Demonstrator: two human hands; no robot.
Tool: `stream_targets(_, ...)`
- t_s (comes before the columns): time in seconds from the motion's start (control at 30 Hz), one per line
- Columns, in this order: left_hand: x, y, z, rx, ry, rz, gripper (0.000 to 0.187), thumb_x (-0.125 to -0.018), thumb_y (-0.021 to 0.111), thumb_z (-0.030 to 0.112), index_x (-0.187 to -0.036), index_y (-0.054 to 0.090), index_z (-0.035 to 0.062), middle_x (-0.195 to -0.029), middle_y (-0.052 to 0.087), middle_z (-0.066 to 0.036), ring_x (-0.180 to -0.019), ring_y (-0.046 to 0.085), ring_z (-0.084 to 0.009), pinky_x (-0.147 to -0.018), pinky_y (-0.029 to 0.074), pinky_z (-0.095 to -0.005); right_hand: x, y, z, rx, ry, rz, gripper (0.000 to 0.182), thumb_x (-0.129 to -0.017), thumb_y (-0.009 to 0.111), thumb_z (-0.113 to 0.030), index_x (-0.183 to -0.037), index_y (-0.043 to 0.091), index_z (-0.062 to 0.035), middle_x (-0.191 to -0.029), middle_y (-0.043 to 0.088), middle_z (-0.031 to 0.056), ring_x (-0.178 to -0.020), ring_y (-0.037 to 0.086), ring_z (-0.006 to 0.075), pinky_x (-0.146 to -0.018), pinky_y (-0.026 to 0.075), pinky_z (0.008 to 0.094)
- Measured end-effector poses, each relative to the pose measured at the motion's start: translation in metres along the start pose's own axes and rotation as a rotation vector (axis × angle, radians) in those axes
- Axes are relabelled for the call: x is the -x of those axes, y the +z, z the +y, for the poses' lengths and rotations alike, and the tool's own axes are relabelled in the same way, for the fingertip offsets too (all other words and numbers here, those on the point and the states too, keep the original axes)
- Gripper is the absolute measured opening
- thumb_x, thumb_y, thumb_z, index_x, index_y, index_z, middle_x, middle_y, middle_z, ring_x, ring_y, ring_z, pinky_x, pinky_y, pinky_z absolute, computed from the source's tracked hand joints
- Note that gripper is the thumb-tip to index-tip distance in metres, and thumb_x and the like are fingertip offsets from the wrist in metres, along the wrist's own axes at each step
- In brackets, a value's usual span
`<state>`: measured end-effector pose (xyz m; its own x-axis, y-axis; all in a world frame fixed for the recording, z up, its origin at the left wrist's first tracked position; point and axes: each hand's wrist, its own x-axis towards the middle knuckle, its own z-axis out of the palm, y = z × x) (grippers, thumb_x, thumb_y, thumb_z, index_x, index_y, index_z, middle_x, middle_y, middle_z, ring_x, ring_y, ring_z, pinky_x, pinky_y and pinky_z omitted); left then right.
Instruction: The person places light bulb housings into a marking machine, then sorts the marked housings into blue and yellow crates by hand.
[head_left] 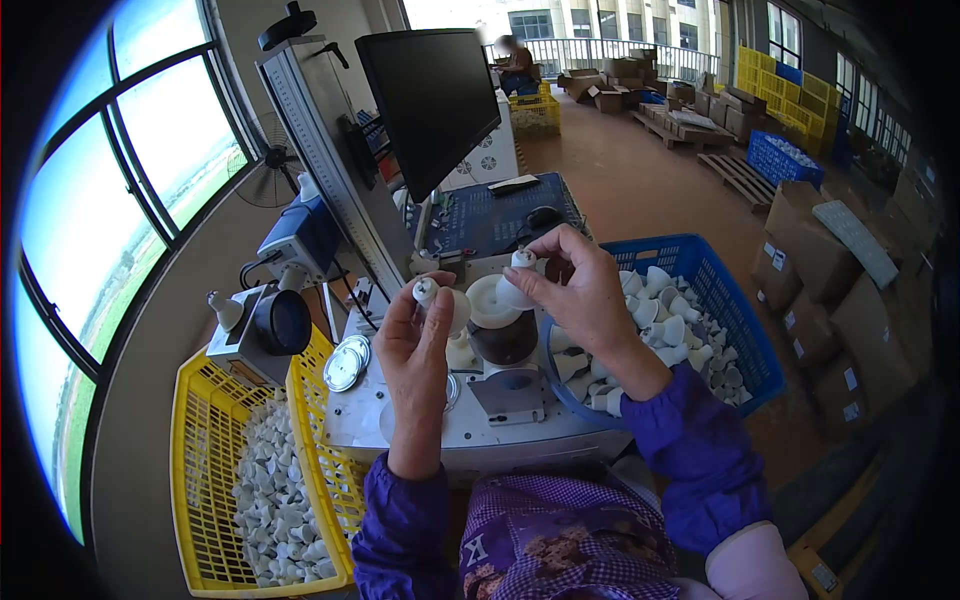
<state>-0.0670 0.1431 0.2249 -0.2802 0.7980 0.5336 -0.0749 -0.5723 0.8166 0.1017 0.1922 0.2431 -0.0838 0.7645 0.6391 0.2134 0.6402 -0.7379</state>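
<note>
And there it was: the left hand (412, 335) pinched a white, flared, bulb-shaped piece (459, 312) between thumb and fingers, its narrow neck tipped upward. Over on the other side, the right hand (577, 287) pinched a matching white bulb-shaped piece (514, 290) the same way, right beside a round white holder (489, 306) above the pale metal tabletop (352, 428); whether the two touched, you couldn't tell. Heaps of similar pieces filled a blue plastic crate (768, 372) at right and a yellow slatted plastic crate (183, 470) at left. The lettering? A pale "K" stood out on the purple checked apron (590, 535)! White labels (851, 379) on the brown cardboard cartons (862, 330) were too small to read.
</note>
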Motion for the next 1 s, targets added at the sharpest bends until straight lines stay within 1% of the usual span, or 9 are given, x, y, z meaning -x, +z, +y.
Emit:
stream_targets(0.1, 0.024, -0.016, -0.001, 0.0, -0.049, 0.089, 0.023, -0.091, 0.062, 0.015, -0.108, 0.061, 0.0004, -0.103, 0.064, -0.005, -0.09, 0.058, -0.0098, -0.081, 0.046, -0.0255, -0.008, 0.026, 0.007, 0.038, -0.027, -0.018, 0.028, -0.075, 0.077, -0.019, -0.087, 0.06, -0.0014, -0.072, 0.063, 0.0041, -0.058, 0.051, 0.0073, -0.053, 0.042, 0.0242)
stream_targets(0.23, 0.05, -0.029, -0.01, 0.024, -0.168, 0.121, 0.02, -0.092, 0.06, 0.013, -0.108, 0.062, 0.0008, -0.102, 0.065, -0.005, -0.09, 0.058, -0.0096, -0.082, 0.045, -0.025, -0.008, 0.04, 0.007, 0.131, -0.026, -0.026, 0.027, -0.075, 0.076, -0.019, -0.085, 0.059, -0.0003, -0.077, 0.064, 0.0101, -0.065, 0.061, 0.0155, -0.059, 0.047, 0.0293)
stream_targets(0.33, 0.066, -0.032, -0.018, 0.034, -0.22, 0.126, 0.021, -0.092, 0.06, 0.013, -0.108, 0.062, 0.0012, -0.101, 0.065, -0.004, -0.091, 0.058, -0.0097, -0.082, 0.044, -0.0253, -0.006, 0.044, 0.009, 0.261, -0.164, 0.036, 0.027, -0.076, 0.076, -0.019, -0.086, 0.061, 0.001, -0.079, 0.064, 0.0115, -0.069, 0.063, 0.02, -0.061, 0.047, 0.0315)
stream_targets(0.47, 0.08, -0.031, -0.025, 0.043, -0.266, 0.113, 0.02, -0.092, 0.059, 0.014, -0.106, 0.063, 0.0013, -0.099, 0.065, -0.005, -0.091, 0.058, -0.0112, -0.082, 0.044, -0.0258, -0.006, 0.036, 0.005, 0.32, -0.144, -0.038, 0.03, -0.076, 0.076, -0.022, -0.091, 0.064, 0.0013, -0.082, 0.064, 0.0128, -0.073, 0.063, 0.0237, -0.066, 0.048, 0.034)
stream_targets(0.53, 0.085, -0.03, -0.024, 0.033, -0.29, 0.107, 0.019, -0.092, 0.058, 0.014, -0.104, 0.063, 0.0008, -0.098, 0.065, -0.005, -0.09, 0.058, -0.0125, -0.082, 0.044, -0.0264, -0.007, 0.034, 0.008, 0.199, -0.097, -0.094, 0.031, -0.074, 0.075, -0.026, -0.089, 0.066, -0.0009, -0.082, 0.063, 0.0135, -0.078, 0.062, 0.0294, -0.068, 0.048, 0.0367)
stream_targets(0.67, 0.098, -0.032, -0.031, 0.078, -0.352, 0.113, 0.02, -0.091, 0.061, 0.015, -0.107, 0.064, 0.0025, -0.1, 0.065, -0.003, -0.092, 0.058, -0.0103, -0.083, 0.044, -0.0256, -0.009, 0.031, 0.015, -0.014, 0.105, -0.241, 0.033, -0.073, 0.076, -0.031, -0.088, 0.066, -0.0033, -0.082, 0.064, 0.0116, -0.084, 0.058, 0.0276, -0.075, 0.044, 0.0381)
stream_targets(0.73, 0.104, -0.031, -0.037, 0.113, -0.377, 0.12, 0.021, -0.091, 0.061, 0.014, -0.108, 0.063, 0.0017, -0.101, 0.065, -0.004, -0.093, 0.058, -0.0108, -0.084, 0.044, -0.0261, -0.006, 0.033, 0.012, 0.301, -0.047, -0.122, 0.033, -0.073, 0.076, -0.035, -0.086, 0.067, -0.0059, -0.079, 0.063, 0.0088, -0.09, 0.054, 0.025, -0.082, 0.035, 0.0403)
stream_targets(0.83, 0.114, -0.029, -0.042, 0.153, -0.409, 0.116, 0.021, -0.091, 0.061, 0.014, -0.108, 0.063, 0.001, -0.102, 0.065, -0.005, -0.094, 0.059, -0.0115, -0.085, 0.044, -0.0266, -0.003, 0.037, 0.01, 0.424, -0.088, -0.072, 0.034, -0.072, 0.076, -0.037, -0.085, 0.066, -0.0069, -0.078, 0.063, 0.0068, -0.092, 0.052, 0.0227, -0.085, 0.029, 0.0411)
stream_targets(1.0, 0.12, -0.023, -0.039, 0.139, -0.429, 0.142, 0.019, -0.091, 0.059, 0.013, -0.105, 0.063, 0.0009, -0.099, 0.065, -0.006, -0.09, 0.059, -0.0124, -0.08, 0.045, -0.0265, 0.003, 0.046, 0.017, 0.409, -0.121, 0.023, 0.033, -0.072, 0.076, -0.036, -0.083, 0.066, -0.0073, -0.079, 0.063, 0.0053, -0.09, 0.051, 0.0232, -0.083, 0.029, 0.0415)
